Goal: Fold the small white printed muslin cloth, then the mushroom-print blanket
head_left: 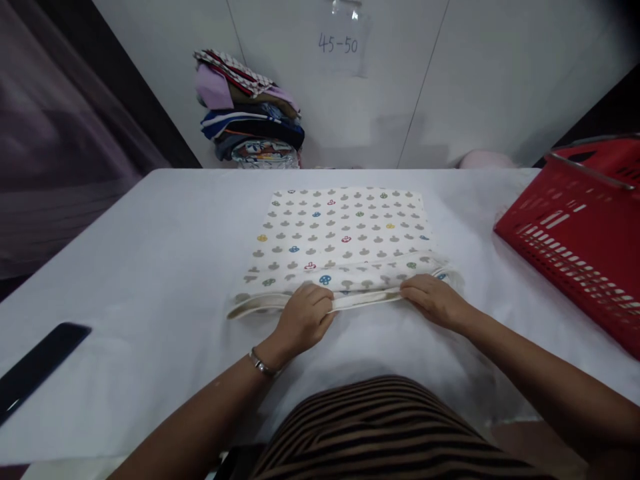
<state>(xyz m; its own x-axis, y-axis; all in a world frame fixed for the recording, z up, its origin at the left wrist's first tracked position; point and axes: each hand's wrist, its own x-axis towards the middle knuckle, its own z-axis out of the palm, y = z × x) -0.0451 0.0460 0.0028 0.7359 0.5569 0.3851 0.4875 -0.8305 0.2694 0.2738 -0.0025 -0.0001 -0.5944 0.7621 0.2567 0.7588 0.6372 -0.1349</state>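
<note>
A white cloth [345, 227] printed with grey and coloured mushrooms lies folded in a rectangle on the white-covered table. Its near edge is lifted and folded back a little, showing a pale trimmed border. My left hand [307, 317], with a bracelet on the wrist, is closed on that border left of the middle. Farther right along the same edge, my right hand [433, 300] pinches the border near the cloth's right corner. The fingertips of both hands are partly hidden by the fabric.
A red plastic basket [575, 247] with a metal handle stands at the right. On the left lies a dark phone-like slab [43, 363]. Behind the table's far edge rises a stack of folded clothes [250, 120], against a white wall with a sign [339, 43] reading 45-50.
</note>
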